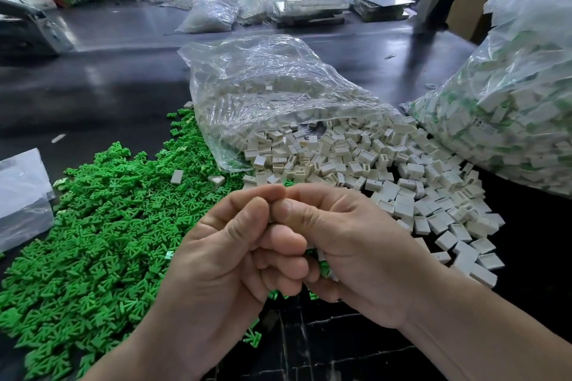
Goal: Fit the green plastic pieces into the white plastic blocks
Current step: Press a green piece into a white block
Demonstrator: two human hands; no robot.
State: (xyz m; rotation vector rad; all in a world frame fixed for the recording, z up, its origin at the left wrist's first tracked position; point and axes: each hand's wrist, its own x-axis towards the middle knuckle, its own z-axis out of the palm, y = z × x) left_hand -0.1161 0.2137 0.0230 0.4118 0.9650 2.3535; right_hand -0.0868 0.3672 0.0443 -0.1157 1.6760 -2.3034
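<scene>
A heap of several small green plastic pieces (102, 219) covers the dark table at the left. Several white plastic blocks (387, 176) spill from a clear bag (266, 93) in the middle. My left hand (229, 257) and my right hand (349, 244) meet in front of me, thumbs and forefingers pressed together at the top. Their curled fingers hide what is pinched there. Lower down, my right hand's curled fingers hold green pieces and white blocks (324, 267), partly hidden.
A large clear bag (507, 96) of white blocks with green pieces in them stands at the right. A folded clear bag (21, 195) lies at the left edge. More bags and metal fixtures (309, 6) sit at the far side of the table.
</scene>
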